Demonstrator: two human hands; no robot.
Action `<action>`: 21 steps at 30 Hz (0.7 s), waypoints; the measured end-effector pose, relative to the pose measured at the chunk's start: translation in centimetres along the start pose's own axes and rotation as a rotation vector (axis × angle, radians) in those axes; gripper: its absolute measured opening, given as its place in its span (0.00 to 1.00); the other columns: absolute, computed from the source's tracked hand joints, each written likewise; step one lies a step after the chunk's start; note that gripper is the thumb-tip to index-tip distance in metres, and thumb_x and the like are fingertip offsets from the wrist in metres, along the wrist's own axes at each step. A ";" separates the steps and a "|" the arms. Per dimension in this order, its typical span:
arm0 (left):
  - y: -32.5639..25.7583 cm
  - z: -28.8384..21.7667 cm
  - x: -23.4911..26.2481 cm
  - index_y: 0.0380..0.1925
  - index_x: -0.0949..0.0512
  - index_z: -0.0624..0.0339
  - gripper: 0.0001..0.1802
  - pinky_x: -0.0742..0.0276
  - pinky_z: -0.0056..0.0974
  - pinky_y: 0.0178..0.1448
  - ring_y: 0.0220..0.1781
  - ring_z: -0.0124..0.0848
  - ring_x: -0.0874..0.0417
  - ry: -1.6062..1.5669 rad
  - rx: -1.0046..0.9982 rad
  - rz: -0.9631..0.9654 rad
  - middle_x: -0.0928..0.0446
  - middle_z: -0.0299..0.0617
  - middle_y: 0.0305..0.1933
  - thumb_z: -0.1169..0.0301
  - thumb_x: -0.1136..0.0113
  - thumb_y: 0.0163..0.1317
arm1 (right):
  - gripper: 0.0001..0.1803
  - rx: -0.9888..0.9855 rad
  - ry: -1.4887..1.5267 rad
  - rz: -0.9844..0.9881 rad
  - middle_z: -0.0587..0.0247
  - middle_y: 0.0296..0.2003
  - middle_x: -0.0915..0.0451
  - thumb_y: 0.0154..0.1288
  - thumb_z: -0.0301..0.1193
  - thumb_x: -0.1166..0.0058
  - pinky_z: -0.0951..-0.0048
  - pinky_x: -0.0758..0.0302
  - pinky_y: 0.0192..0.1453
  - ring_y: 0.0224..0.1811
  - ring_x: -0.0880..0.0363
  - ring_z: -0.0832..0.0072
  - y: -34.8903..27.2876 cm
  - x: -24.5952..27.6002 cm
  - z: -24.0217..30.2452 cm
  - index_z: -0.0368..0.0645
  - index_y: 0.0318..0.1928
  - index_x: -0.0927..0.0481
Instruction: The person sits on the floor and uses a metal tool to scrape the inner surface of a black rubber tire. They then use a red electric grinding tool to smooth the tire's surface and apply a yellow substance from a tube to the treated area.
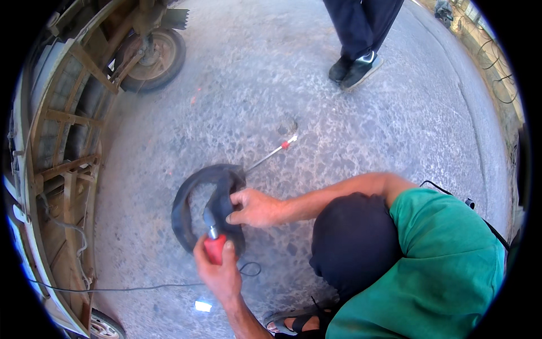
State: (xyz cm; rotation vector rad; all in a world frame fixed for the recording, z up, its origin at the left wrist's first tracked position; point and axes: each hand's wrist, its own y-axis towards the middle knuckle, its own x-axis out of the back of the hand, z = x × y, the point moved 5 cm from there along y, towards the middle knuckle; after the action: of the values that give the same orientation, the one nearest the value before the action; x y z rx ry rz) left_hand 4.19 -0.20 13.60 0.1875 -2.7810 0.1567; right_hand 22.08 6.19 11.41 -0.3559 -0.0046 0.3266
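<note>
A black rubber inner tube point(189, 195), folded into a rough ring, lies on the ground. My left hand point(217, 274) is wrapped round a red-handled tool point(214, 248) with a metal collar and a grey tapered head. That head lies over the tube's inner side; whether it touches the rubber I cannot tell. My right hand point(254, 208) grips the tube's right side between thumb and fingers. Beyond the tube lies a thin metal rod point(268, 156) with a red collar near its far end. Its near end meets the tube's edge.
A vehicle's frame point(70, 192) and front wheel point(155, 59) stand at the left. Another person's shoes point(355, 70) are at the far side. A dark cord point(141, 288) crosses the ground behind my left wrist. Below it is a bright white rectangle point(202, 306). My knee point(355, 243) rises between my arms.
</note>
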 end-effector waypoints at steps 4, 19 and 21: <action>-0.3 -0.9 0.0 0.59 0.25 0.70 0.27 0.23 0.41 0.60 0.54 0.39 0.20 -0.016 0.077 -0.009 0.21 0.52 0.54 0.72 0.31 0.60 | 0.16 -0.010 0.004 0.006 0.59 0.41 0.15 0.66 0.29 0.38 0.72 0.19 0.46 0.41 0.18 0.76 -0.3 0.0 0.4 0.34 0.52 0.18; -0.3 -1.2 -0.4 0.59 0.25 0.68 0.27 0.23 0.41 0.59 0.53 0.38 0.20 -0.026 0.072 0.017 0.21 0.51 0.53 0.71 0.30 0.61 | 0.16 -0.053 -0.004 0.017 0.59 0.41 0.16 0.66 0.28 0.38 0.71 0.20 0.46 0.42 0.18 0.76 -0.6 0.1 0.3 0.33 0.51 0.20; -0.4 -1.4 -0.5 0.59 0.25 0.68 0.27 0.23 0.41 0.59 0.53 0.38 0.20 -0.050 0.102 0.024 0.21 0.50 0.53 0.71 0.30 0.61 | 0.17 0.028 0.070 0.001 0.59 0.42 0.16 0.65 0.28 0.37 0.71 0.20 0.46 0.43 0.19 0.76 -0.4 0.1 0.0 0.33 0.52 0.21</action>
State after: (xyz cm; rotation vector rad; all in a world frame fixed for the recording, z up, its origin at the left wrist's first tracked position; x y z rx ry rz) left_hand 5.16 -0.40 14.79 0.1854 -2.8276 0.3046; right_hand 22.27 5.87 11.50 -0.3395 0.0688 0.3151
